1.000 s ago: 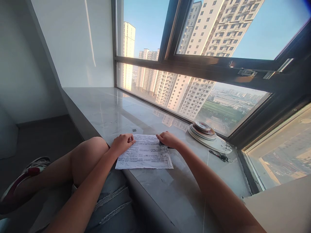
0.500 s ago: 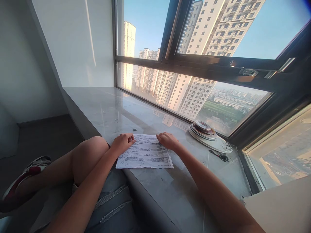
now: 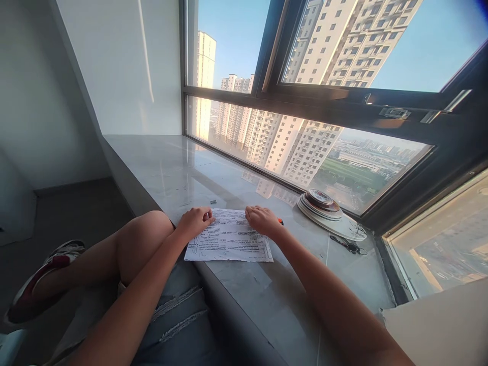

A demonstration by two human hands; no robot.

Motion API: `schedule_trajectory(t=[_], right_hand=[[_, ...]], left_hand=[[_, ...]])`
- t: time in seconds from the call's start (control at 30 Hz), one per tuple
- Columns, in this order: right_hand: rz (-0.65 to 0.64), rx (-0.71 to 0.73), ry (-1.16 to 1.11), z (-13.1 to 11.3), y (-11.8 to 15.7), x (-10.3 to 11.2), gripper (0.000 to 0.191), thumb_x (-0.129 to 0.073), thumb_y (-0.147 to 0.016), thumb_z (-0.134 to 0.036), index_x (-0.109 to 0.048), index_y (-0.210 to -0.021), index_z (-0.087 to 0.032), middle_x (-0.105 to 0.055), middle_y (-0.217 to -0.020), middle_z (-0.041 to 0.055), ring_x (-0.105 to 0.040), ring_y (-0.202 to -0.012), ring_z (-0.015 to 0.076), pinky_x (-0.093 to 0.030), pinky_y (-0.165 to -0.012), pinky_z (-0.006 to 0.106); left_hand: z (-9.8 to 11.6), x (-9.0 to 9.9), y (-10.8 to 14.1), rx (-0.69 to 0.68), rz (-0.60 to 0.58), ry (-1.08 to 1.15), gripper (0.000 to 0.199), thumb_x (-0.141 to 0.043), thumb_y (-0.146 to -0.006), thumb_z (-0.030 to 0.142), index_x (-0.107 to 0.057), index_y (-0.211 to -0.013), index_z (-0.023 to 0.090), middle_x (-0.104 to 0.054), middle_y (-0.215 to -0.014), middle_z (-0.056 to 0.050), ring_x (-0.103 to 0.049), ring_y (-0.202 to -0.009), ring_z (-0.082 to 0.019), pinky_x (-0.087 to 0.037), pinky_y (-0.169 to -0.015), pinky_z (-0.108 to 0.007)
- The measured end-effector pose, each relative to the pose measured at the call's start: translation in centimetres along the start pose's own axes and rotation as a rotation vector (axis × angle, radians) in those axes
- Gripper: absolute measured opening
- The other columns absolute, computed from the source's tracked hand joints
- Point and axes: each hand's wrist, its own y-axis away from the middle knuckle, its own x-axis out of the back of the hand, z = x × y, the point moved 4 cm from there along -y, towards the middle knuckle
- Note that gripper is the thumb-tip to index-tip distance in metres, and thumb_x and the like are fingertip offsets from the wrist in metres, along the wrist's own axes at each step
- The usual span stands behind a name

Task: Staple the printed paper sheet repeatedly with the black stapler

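Note:
A creased sheet of printed paper (image 3: 229, 244), with some handwritten marks, lies on the grey stone window ledge (image 3: 244, 290), its near edge by the front of the ledge. My left hand (image 3: 195, 222) is at its far left corner, thumb and curled fingers closed on the edge. At the far right corner my right hand (image 3: 262, 220) is closed over the paper, its fingertips partly hidden. Beyond the right hand's wrist a small orange and black object (image 3: 281, 221) peeks out, mostly covered. Just past the paper's far edge rests a small dark grey piece (image 3: 213, 202), too small to name.
Stacked plates (image 3: 320, 203) stand by the window on the right, with keys (image 3: 348, 245) in front of them. A dark window frame (image 3: 324, 109) borders the ledge. My bent knee (image 3: 150, 229) is against the ledge's left front edge.
The view has shifted slightly. The paper appears a little flatter, and the orange object beside my right hand now shows. Both hands stay at the same corners.

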Motion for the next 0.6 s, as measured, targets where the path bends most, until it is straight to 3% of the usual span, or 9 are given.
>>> schedule_trajectory(t=[0.3, 0.37, 0.47, 0.53, 0.6], right_hand=[[-0.002, -0.013, 0.037, -0.9, -0.3, -0.9, 0.035, -0.028, -0.105, -0.031, -0.059, -0.092, -0.020, -0.068, -0.091, 0.0092, -0.059, -0.088, 0.0218, -0.040, -0.075, 0.030], [0.017, -0.004, -0.045, -0.5, -0.5, -0.5, 0.040, -0.026, -0.105, -0.037, -0.059, -0.090, -0.021, -0.067, -0.090, 0.0072, -0.059, -0.088, 0.0207, -0.039, -0.074, 0.029], [0.027, 0.056, -0.341, 1.5, -0.4, 0.7, 0.051, -0.020, -0.105, -0.050, -0.058, -0.089, -0.021, -0.065, -0.086, 0.0033, -0.057, -0.080, 0.0172, -0.039, -0.071, 0.026], [-0.024, 0.168, -0.528, 3.4, 0.2, 1.3, 0.048, -0.034, -0.099, -0.061, -0.058, -0.091, -0.020, -0.062, -0.085, 0.0011, -0.054, -0.076, 0.0155, -0.039, -0.069, 0.025], [-0.130, 0.277, -0.572, 5.4, 1.1, 1.2, 0.048, -0.066, -0.080, -0.065, -0.060, -0.092, -0.019, -0.061, -0.085, -0.0004, -0.053, -0.077, 0.0156, -0.040, -0.070, 0.024]], left_hand=[[0.1, 0.1, 0.1, -0.013, 0.022, -0.015, 0.024, -0.057, -0.088, 0.048, -0.064, -0.086, 0.025, -0.069, -0.081, -0.001, -0.063, -0.073, -0.019, -0.038, -0.058, -0.028], [0.1, 0.2, 0.1, -0.015, 0.023, -0.013, 0.023, -0.056, -0.089, 0.047, -0.064, -0.086, 0.025, -0.069, -0.081, -0.001, -0.063, -0.074, -0.019, -0.038, -0.058, -0.028], [0.0, 0.2, 0.1, -0.019, 0.025, 0.000, 0.023, -0.056, -0.090, 0.046, -0.063, -0.085, 0.025, -0.069, -0.081, -0.001, -0.063, -0.074, -0.020, -0.036, -0.057, -0.028], [0.0, 0.1, 0.1, -0.023, 0.028, 0.007, 0.021, -0.056, -0.089, 0.046, -0.063, -0.085, 0.026, -0.069, -0.080, -0.001, -0.063, -0.074, -0.019, -0.036, -0.057, -0.028], [0.0, 0.1, 0.1, -0.028, 0.034, 0.014, 0.020, -0.057, -0.089, 0.045, -0.063, -0.085, 0.026, -0.069, -0.080, 0.000, -0.063, -0.073, -0.019, -0.035, -0.057, -0.028]])
